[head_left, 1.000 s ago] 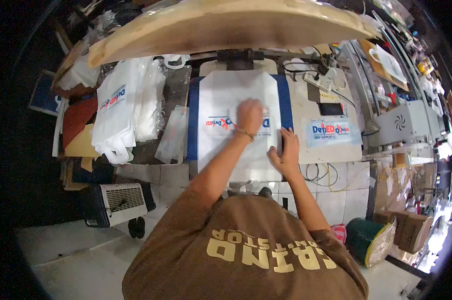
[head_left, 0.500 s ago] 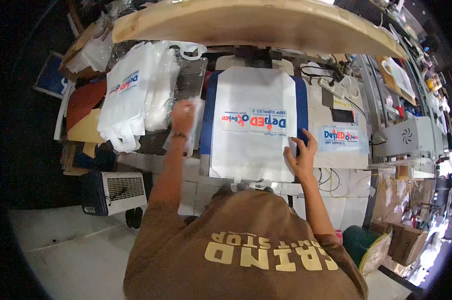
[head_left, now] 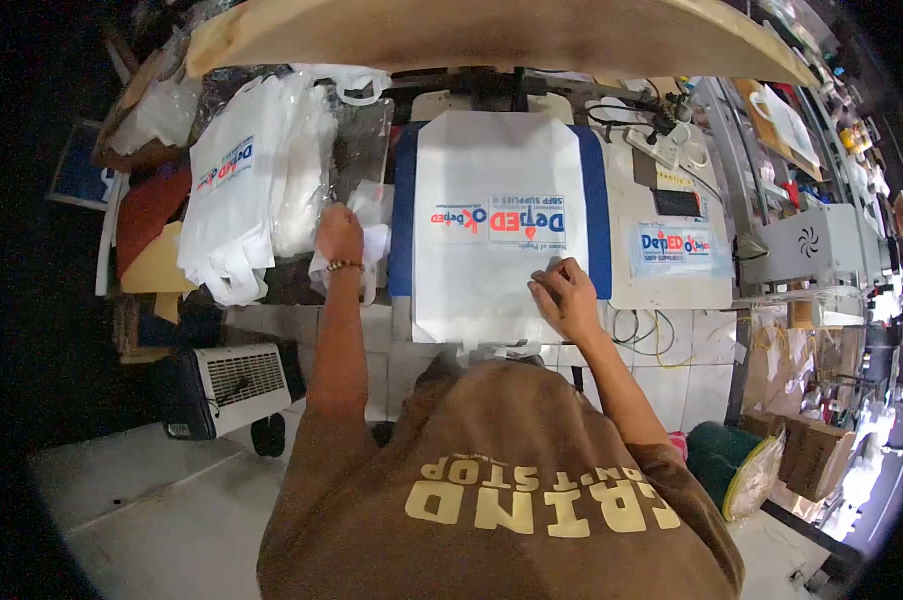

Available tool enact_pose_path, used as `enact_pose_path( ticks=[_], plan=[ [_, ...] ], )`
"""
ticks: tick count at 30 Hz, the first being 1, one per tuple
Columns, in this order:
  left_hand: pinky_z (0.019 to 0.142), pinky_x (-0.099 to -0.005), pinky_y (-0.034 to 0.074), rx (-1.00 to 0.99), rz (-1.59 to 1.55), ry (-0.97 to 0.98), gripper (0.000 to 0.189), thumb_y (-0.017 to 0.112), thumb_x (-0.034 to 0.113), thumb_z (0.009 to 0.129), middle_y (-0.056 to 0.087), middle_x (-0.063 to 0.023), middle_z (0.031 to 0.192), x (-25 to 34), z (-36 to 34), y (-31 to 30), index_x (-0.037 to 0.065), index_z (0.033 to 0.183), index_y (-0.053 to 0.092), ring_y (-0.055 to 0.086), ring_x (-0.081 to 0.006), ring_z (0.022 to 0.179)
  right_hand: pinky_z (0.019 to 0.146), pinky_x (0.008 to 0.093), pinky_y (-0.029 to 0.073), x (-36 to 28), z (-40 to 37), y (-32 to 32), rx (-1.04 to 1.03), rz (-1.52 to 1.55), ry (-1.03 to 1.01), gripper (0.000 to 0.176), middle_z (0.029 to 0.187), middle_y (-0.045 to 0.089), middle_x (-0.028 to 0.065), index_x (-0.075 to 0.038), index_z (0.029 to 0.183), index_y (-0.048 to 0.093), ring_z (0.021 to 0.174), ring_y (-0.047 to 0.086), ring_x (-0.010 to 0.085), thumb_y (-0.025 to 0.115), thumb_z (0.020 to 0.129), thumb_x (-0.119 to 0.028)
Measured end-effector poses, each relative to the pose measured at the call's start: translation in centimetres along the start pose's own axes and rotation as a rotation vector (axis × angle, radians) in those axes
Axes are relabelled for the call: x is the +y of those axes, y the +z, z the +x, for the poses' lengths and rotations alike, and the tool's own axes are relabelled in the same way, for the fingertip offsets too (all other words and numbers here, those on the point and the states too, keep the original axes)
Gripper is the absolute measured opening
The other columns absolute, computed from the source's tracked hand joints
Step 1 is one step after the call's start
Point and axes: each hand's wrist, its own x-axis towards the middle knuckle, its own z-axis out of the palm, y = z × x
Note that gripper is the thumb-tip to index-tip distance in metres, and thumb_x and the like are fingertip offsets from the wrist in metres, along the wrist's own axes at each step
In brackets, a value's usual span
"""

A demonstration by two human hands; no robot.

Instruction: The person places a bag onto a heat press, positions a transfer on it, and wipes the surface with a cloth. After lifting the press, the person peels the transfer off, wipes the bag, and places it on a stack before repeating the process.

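Note:
A white bag with blue sides (head_left: 487,160) lies flat in front of me, with red and blue "DepED" lettering printed on it. My right hand (head_left: 569,300) is over the bag's lower right part, fingers bent and slightly apart, with nothing visible in them. To the left of the bag, my left hand (head_left: 340,238) is closed in a fist among crumpled translucent sheets (head_left: 374,205). What its fingers hold, if anything, is hidden. Beyond that hand lies a stack of printed white bags (head_left: 237,165). A printed transfer sheet (head_left: 677,248) lies at the right.
A large padded beam (head_left: 492,40) spans the far side. At the right are a power strip (head_left: 652,148), a phone (head_left: 678,203) and a white machine with a fan (head_left: 807,245). A heater-like unit (head_left: 237,385) stands on the floor at the left.
My right hand has moved left from the bag's right edge onto its white face, and its fingers have drawn in. My left hand has shifted slightly left and down among the translucent sheets.

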Motion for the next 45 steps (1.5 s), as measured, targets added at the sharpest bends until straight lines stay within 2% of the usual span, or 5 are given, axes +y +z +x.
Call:
enact_pose_path(
  ticks=[13, 19, 30, 36, 45],
  plan=[
    [0.106, -0.0422, 0.047, 0.046, -0.380, 0.112, 0.038, 0.053, 0.014, 0.102, 0.061, -0.0246, 0.131, -0.9, -0.9, -9.5, -0.005, 0.134, 0.056, 0.057, -0.0372, 0.125, 0.078, 0.0329, 0.055, -2.8, 2.9, -0.5, -0.081, 0.419, 0.330, 0.020, 0.102, 0.069, 0.0116, 0.001, 0.110, 0.074, 0.090, 0.068, 0.0216, 0.071, 0.094, -0.011],
    [0.127, -0.0375, 0.007, -0.475, -1.309, 0.272, 0.076, 0.028, 0.048, 0.107, 0.011, -0.0166, 0.170, 22.3, -13.9, -17.7, -0.003, 0.161, 0.011, 0.006, -0.0240, 0.158, 0.126, 0.0431, 0.002, -11.1, 7.9, 1.4, -0.150, 0.935, 0.166, 0.083, 0.171, 0.005, 0.0139, -0.003, 0.163, 0.009, 0.158, 0.002, 0.0281, 0.025, 0.106, -0.061],
    [0.112, -0.0372, 0.041, -0.926, -1.328, 0.145, 0.045, 0.047, 0.035, 0.109, 0.056, -0.0168, 0.146, 21.2, -12.9, -13.3, 0.001, 0.131, 0.065, 0.054, -0.0257, 0.133, 0.100, 0.0365, 0.048, -4.1, 9.8, -2.7, 0.015, 0.782, 0.287, 0.071, 0.155, 0.046, 0.0181, -0.004, 0.153, 0.043, 0.116, 0.062, 0.0250, 0.037, 0.107, -0.058],
    [0.077, -0.0398, 0.054, -0.072, -0.612, 0.314, 0.022, 0.074, 0.013, 0.088, 0.065, -0.0157, 0.103, 13.1, -5.5, -4.3, 0.002, 0.107, 0.073, 0.066, -0.0320, 0.085, 0.070, 0.0405, 0.050, 1.4, 1.8, -3.1, -0.008, 0.105, 0.230, 0.011, 0.088, 0.064, 0.0132, -0.004, 0.094, 0.073, 0.078, 0.063, 0.0284, 0.073, 0.088, -0.013],
    [0.074, -0.0391, 0.053, -0.153, -0.602, 0.203, 0.037, 0.077, 0.013, 0.083, 0.060, -0.0148, 0.104, 12.6, -4.7, -2.3, -0.001, 0.117, 0.068, 0.063, -0.0296, 0.083, 0.068, 0.0384, 0.049, 2.7, -1.9, -1.4, 0.209, 0.094, 0.197, 0.007, 0.082, 0.060, 0.0119, -0.004, 0.092, 0.074, 0.075, 0.061, 0.0280, 0.073, 0.085, -0.008]
  ],
)
